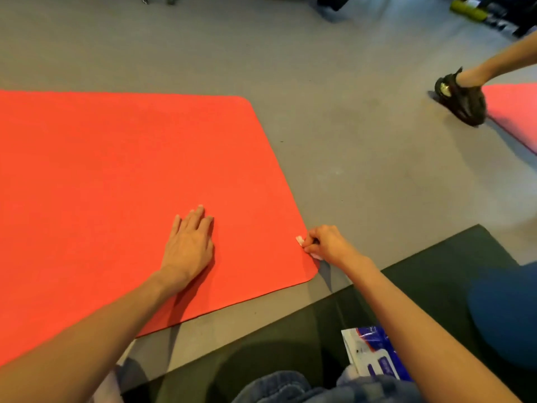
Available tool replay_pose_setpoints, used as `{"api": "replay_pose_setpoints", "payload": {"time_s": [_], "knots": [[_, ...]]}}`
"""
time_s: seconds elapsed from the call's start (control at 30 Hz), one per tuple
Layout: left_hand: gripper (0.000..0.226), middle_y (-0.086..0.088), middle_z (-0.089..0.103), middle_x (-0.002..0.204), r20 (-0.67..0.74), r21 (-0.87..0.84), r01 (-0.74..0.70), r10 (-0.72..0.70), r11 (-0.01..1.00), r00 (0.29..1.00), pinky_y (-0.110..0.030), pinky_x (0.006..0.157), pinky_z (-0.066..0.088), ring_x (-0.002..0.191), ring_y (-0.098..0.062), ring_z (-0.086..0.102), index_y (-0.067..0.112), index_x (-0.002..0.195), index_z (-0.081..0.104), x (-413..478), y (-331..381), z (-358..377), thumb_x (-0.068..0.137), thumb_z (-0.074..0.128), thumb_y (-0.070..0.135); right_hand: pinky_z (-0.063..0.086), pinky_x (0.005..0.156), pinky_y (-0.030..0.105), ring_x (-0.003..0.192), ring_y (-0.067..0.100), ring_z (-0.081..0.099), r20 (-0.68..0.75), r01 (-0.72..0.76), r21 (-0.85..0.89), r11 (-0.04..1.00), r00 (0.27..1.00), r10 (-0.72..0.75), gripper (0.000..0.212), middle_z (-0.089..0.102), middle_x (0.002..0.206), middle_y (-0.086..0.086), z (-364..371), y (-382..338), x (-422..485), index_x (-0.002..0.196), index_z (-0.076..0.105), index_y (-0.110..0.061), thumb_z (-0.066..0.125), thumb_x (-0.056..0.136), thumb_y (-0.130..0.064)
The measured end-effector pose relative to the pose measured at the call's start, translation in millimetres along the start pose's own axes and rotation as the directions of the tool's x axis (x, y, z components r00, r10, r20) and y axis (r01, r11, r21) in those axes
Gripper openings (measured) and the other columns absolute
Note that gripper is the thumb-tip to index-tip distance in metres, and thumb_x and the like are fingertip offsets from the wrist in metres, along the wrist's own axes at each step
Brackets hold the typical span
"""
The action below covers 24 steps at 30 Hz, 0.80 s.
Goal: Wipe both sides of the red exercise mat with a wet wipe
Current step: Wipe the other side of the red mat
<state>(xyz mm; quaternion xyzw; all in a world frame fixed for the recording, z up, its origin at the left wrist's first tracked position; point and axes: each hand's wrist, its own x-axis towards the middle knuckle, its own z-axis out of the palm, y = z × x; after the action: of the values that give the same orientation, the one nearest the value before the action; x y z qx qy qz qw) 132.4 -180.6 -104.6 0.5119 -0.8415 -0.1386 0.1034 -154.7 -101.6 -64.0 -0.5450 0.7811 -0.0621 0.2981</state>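
The red exercise mat (122, 175) lies flat on the grey floor and fills the left and middle of the view. My left hand (190, 245) presses flat on it, fingers straight, near its front right part. My right hand (327, 242) grips a small white wet wipe (300, 241) at the mat's right edge, close to the front right corner. Most of the wipe is hidden inside the fingers.
A dark green mat (421, 289) lies under me at the lower right, with a blue and white wipe packet (372, 353) on it. Another person's leg and black shoe (462, 97) stand at the right, beside a pink mat (517, 112). Grey floor (348, 141) lies between.
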Motion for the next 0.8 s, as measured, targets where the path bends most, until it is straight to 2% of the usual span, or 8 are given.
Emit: {"api": "replay_pose_setpoints", "payload": {"time_s": [0.13,0.23,0.33,0.43,0.53,0.63,0.73,0.8], "knots": [[0.037,-0.021,0.058,0.124,-0.052,0.018,-0.014,0.015,1.0,0.999,-0.054,0.102,0.038,0.113,-0.038,0.056,0.007,0.12,0.063,-19.1,-15.7,-3.3,0.083,0.059,0.01,0.043,0.062,0.03,0.071,0.024,0.059,-0.176,-0.103,0.132,0.986,0.976,0.125,0.008,0.062,0.076,0.013,24.3,-4.8,-27.1,0.081,0.06,-0.004,0.06,0.088,-0.007],[0.036,-0.016,0.057,0.109,-0.067,0.019,0.014,-0.012,1.0,0.998,-0.048,0.088,0.044,0.096,-0.038,0.056,0.009,0.114,0.063,-28.9,-21.5,-10.1,0.078,0.065,0.008,0.045,0.065,0.036,0.073,0.019,0.054,-0.475,-0.101,0.264,0.959,0.852,0.22,0.008,0.058,0.083,0.005,58.8,-13.9,-51.1,0.09,0.059,-0.009,0.052,0.094,-0.011],[0.036,-0.013,0.059,0.11,-0.081,0.032,-0.016,0.018,0.999,0.997,-0.046,0.087,0.043,0.097,-0.036,0.057,0.009,0.114,0.063,-37.3,-30.0,-14.9,0.078,0.066,0.008,0.04,0.068,0.034,0.077,0.021,0.053,-0.612,-0.122,0.318,0.94,0.731,0.302,0.012,0.057,0.087,0.008,87.4,-38.1,-60.9,0.093,0.061,-0.005,0.049,0.094,-0.006],[0.033,-0.014,0.058,0.109,-0.072,0.039,0.004,-0.001,0.999,0.997,-0.047,0.087,0.042,0.098,-0.037,0.057,0.007,0.111,0.063,-41.5,-39.1,-22.8,0.079,0.064,0.007,0.04,0.079,0.025,0.079,0.011,0.048,-0.6,0.01,0.239,0.971,0.788,0.139,0.014,0.05,0.087,-0.004,132.6,-101.7,-77.7,0.097,0.06,-0.006,0.047,0.093,-0.002],[0.03,-0.016,0.056,0.103,-0.103,0.035,0.136,-0.131,0.99,0.986,-0.048,0.081,0.041,0.095,-0.038,0.054,0.008,0.107,0.065,-48.8,-52.5,-31.8,0.077,0.064,0.007,0.039,0.072,0.024,0.076,0.012,0.051,-0.555,0.22,0.152,0.964,0.825,-0.1,0.007,0.054,0.084,-0.003,185.5,-169.8,-96.0,0.09,0.058,-0.014,0.058,0.087,-0.007],[0.033,-0.013,0.055,0.1,-0.085,0.058,0.093,-0.088,0.994,0.992,-0.046,0.074,0.043,0.091,-0.037,0.053,0.013,0.11,0.065,-52.9,-67.7,-35.9,0.077,0.065,0.007,0.042,0.067,0.027,0.078,0.018,0.05,-0.533,0.34,-0.104,0.935,0.774,-0.341,0.009,0.057,0.085,0.005,187.9,-159.6,-90.6,0.092,0.059,-0.01,0.053,0.087,-0.005],[0.037,-0.011,0.057,0.102,-0.066,-0.017,0.06,-0.061,0.998,0.996,-0.046,0.071,0.046,0.09,-0.036,0.053,0.012,0.112,0.066,-53.2,-78.3,-36.9,0.076,0.065,0.003,0.042,0.07,0.026,0.084,0.019,0.048,-0.573,0.109,-0.06,0.992,0.81,-0.123,0.018,0.054,0.09,0.006,135.6,-90.7,-80.7,0.098,0.058,-0.005,0.04,0.096,-0.006],[0.037,-0.01,0.058,0.105,-0.044,-0.06,0.061,-0.064,0.996,0.997,-0.046,0.072,0.047,0.092,-0.036,0.053,0.011,0.113,0.066,-52.7,-80.7,-37.1,0.077,0.065,0.002,0.042,0.074,0.041,0.082,0.024,0.048,-0.649,-0.099,0.041,0.994,0.754,0.102,0.013,0.05,0.086,0.005,107.8,-53.2,-66.9,0.088,0.052,-0.006,0.04,0.094,-0.003]]}}
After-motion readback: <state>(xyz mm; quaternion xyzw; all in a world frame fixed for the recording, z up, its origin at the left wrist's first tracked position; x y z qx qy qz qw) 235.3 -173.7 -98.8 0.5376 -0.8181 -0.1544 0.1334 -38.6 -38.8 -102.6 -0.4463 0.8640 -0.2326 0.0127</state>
